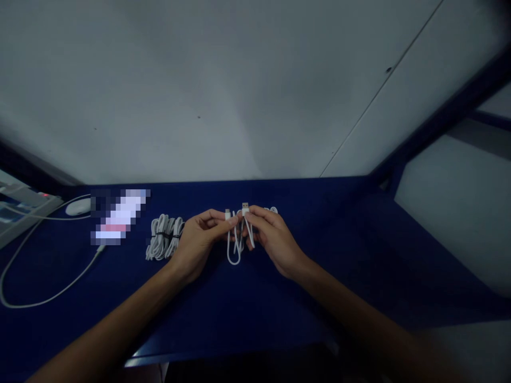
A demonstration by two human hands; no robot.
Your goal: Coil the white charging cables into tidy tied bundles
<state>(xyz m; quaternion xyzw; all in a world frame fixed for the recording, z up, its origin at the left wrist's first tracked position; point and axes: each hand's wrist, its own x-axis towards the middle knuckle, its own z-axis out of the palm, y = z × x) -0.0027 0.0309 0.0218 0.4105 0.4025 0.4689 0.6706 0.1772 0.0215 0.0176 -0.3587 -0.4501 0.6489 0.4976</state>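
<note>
Between my two hands a white USB cable (233, 260) is held above the blue table, its slack hanging in a loop. My left hand (199, 234) pinches it by the end with the small plug (228, 214). In my right hand (275, 236) the other end is gripped, with the flat metal USB plug (245, 206) pointing up. Left of my left hand lie bundles of white cable (162, 236) with dark ties around them. Behind my right fingers a bit of another white cable (273, 210) shows, mostly hidden.
A lit phone (122, 218), blurred out, lies at the left with a charging cable (59, 293) curving from it. Near it are a white rounded object (78, 207) and a power strip (30, 213). A pale wall (199, 149) closes off the blue table's (327, 229) back.
</note>
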